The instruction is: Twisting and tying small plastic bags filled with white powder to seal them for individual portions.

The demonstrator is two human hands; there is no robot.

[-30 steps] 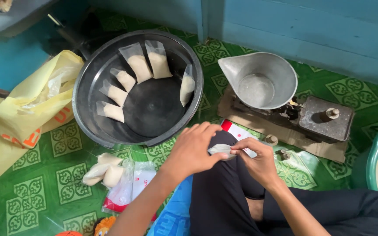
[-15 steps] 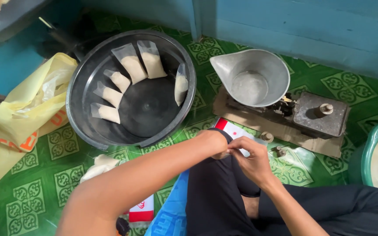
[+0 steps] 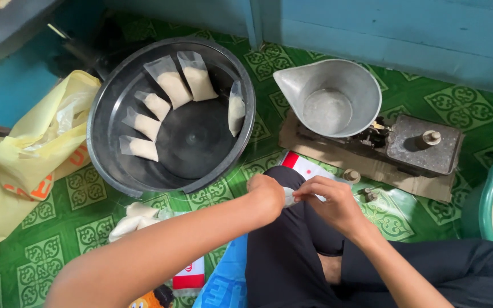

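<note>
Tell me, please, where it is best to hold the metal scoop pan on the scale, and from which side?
Probably the metal scoop pan is best pinched by its round back rim, from the right, with the fingers. That rim stands free above the scale; the pointed spout on the left narrows.

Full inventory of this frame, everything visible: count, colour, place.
basin: 1, black, round, on the floor at upper left
filled packets: 6, clear with pale contents, leaning round the basin's inner wall
scale pan: 1, grey metal, empty, on the balance scale
balance scale: 1, dark metal, on brown cardboard at right
plastic bag: 1, yellow, crumpled, left of the basin
green tub: 1, right edge, partly cut off
floor mat: 1, green patterned
small packet: 1, clear, between both hands over the knee
left hand: grip closed on the small packet
right hand: fingertips pinching the small packet
</note>
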